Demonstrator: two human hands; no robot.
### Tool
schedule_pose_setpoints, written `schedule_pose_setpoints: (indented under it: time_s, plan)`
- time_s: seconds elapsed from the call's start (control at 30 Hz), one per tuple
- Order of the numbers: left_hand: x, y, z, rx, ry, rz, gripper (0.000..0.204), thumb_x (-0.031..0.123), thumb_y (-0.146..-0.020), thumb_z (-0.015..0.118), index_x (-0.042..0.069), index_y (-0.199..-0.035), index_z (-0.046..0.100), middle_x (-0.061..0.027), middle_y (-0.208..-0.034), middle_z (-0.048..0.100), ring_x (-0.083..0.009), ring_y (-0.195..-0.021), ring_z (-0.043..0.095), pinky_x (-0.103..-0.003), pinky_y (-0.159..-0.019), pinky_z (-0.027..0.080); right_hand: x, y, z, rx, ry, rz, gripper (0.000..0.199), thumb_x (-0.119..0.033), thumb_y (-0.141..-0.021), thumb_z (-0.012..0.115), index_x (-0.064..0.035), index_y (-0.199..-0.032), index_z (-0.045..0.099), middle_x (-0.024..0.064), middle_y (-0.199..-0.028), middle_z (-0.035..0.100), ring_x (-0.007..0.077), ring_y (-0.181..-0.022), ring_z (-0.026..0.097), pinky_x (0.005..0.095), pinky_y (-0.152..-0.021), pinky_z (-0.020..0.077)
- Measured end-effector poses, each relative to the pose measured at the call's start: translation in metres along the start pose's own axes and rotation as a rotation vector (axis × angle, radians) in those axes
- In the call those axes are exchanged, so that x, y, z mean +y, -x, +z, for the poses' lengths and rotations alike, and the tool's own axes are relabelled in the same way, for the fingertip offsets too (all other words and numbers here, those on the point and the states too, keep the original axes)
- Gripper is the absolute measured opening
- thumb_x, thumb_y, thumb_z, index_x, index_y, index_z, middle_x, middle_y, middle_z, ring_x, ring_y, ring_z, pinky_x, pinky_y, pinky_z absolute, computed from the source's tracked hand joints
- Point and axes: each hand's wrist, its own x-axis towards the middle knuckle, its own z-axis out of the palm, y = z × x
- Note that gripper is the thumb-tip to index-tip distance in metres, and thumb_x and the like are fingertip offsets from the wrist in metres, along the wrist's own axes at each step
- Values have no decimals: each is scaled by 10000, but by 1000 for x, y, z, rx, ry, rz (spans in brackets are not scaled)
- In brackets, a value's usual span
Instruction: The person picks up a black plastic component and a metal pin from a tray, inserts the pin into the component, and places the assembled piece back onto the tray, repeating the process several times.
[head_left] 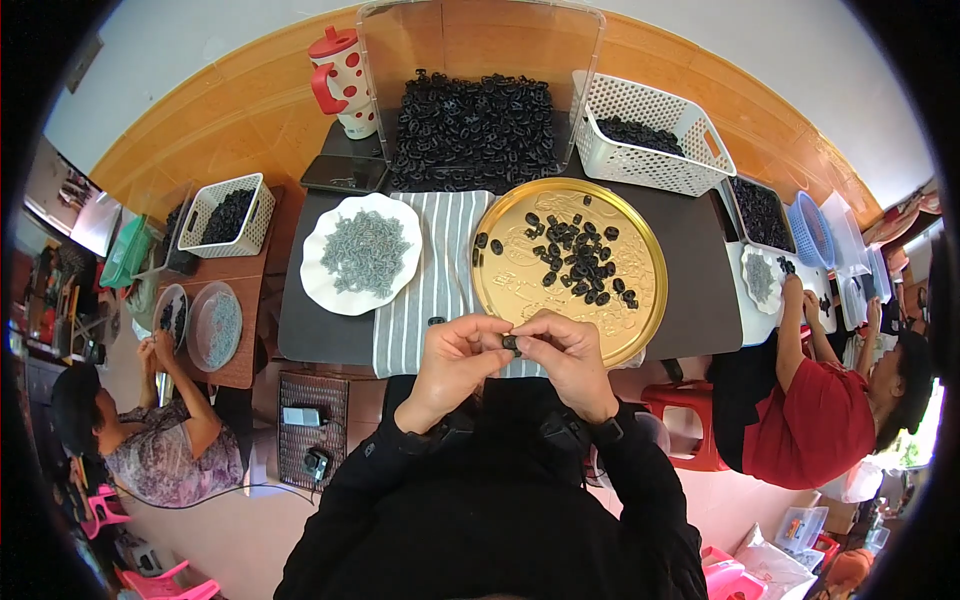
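Over the table's near edge, my left hand [458, 362] and my right hand [568, 362] meet fingertip to fingertip. Both pinch one small black plastic piece [511, 343], mostly covered by the fingers. Just beyond them lies a round gold tray [520, 285] with many loose black plastic pieces [578, 262] scattered on it. Left of the tray, a white scalloped plate [318, 283] bears a heap of tiny grey parts [365, 252], perhaps springs. A grey-and-white striped cloth [442, 250] runs between plate and tray; one black piece [436, 321] rests on it beside my left hand.
At the back stand a clear bin [583, 125] heaped with black pieces, a white perforated basket [650, 172], a red-lidded cup [345, 85] and a dark phone [345, 173]. Co-workers sit at tables on the left [170, 440] and right [815, 425]. A red stool [688, 425] stands near my right.
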Motion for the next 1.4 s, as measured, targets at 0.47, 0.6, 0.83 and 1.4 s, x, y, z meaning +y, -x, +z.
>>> schedule_pose_setpoints:
  time_s: [0.47,0.6,0.83,1.4]
  plan:
    - [-6,9,-6,-21,16,42,318,-46,-855,649,25,-1164,655,-28,-827,622,-55,-622,558,-171,-515,449,3,7,0,-64,162,-226,315,77,-751,704,1,-1053,653,60,-852,600,124,-762,606,238,-652,482]
    - [-4,9,-4,-62,-45,125,333,-55,-862,628,19,-1187,643,-43,-880,595,-77,-694,567,-185,-549,463,-1,8,1,-39,193,-251,297,85,-747,701,9,-1031,658,65,-849,606,136,-762,611,243,-657,487]
    - [-5,12,0,-40,-78,172,327,-66,-868,611,11,-1183,645,-63,-884,585,-99,-714,573,-194,-558,462,0,12,5,13,169,-295,323,101,-742,696,1,-1048,670,75,-855,623,138,-753,616,239,-641,489]
    - [-19,17,10,36,-92,268,280,-88,-879,578,-15,-1138,655,-80,-908,599,-90,-687,574,-186,-540,450,12,21,9,79,141,-341,337,108,-766,686,-4,-1084,675,84,-910,627,127,-765,581,227,-649,456]
